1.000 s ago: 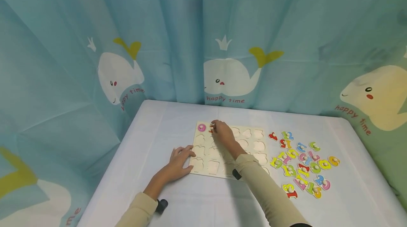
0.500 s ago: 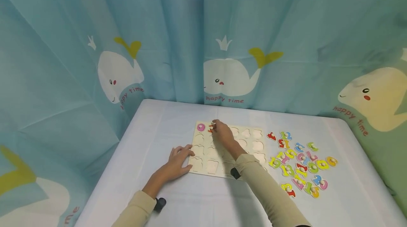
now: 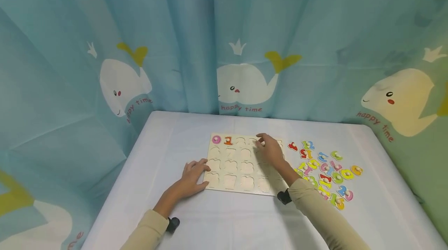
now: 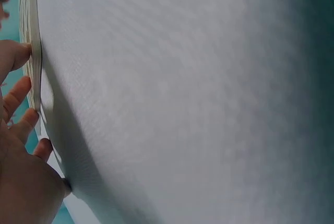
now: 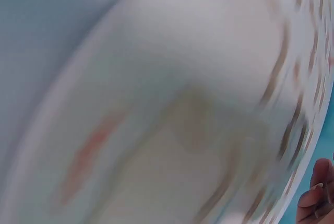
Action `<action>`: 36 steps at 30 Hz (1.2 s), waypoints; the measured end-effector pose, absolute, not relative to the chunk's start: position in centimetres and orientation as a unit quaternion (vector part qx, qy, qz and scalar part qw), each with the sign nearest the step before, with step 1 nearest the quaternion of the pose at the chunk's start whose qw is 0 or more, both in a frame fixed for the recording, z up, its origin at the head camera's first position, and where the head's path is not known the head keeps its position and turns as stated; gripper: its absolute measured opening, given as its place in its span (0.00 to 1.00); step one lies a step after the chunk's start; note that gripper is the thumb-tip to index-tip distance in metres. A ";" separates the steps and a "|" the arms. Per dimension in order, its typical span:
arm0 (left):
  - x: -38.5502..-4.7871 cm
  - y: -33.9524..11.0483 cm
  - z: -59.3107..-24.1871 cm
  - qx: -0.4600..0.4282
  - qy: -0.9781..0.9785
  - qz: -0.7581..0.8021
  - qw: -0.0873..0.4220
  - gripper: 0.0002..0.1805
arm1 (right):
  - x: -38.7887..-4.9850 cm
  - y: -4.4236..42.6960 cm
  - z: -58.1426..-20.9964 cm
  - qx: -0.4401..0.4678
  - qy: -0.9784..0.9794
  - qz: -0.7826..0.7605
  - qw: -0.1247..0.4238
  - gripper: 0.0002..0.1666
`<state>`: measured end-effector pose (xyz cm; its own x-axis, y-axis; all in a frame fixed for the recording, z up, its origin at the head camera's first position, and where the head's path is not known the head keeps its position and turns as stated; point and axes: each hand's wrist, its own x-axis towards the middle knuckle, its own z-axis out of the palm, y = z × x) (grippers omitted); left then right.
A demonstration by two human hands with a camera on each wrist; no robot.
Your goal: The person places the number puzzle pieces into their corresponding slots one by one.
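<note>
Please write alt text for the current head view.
A person's left hand touches the left edge of a pale puzzle board, with a pink 0 and an orange 1 in its top row, while the right hand is over the board's right part. Loose coloured number pieces lie to the right on a white table, before a blue whale-print curtain.

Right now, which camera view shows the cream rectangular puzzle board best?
The head view: the puzzle board shows nearly whole, partly behind the right hand. Left wrist shows it only edge-on; right wrist, a blurred close-up.
</note>
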<state>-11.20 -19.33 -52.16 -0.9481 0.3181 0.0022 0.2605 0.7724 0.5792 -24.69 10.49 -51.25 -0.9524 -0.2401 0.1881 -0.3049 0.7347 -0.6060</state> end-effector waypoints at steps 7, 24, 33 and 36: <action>-11.2 -19.4 -51.9 0.168 0.940 0.295 0.037 0.20 | -23.6 17.7 -50.9 0.113 -0.938 0.319 0.078 0.15; -11.5 -19.4 -52.6 0.187 0.935 0.301 0.014 0.20 | -21.7 30.0 -51.6 -0.038 -0.950 0.309 0.018 0.21; -11.5 -19.3 -52.6 0.180 0.938 0.297 0.018 0.20 | -22.5 30.7 -52.7 -0.022 -0.953 0.301 -0.006 0.22; -11.5 -19.4 -52.4 0.176 0.938 0.297 0.021 0.20 | -22.6 30.5 -52.5 -0.023 -0.949 0.314 0.025 0.23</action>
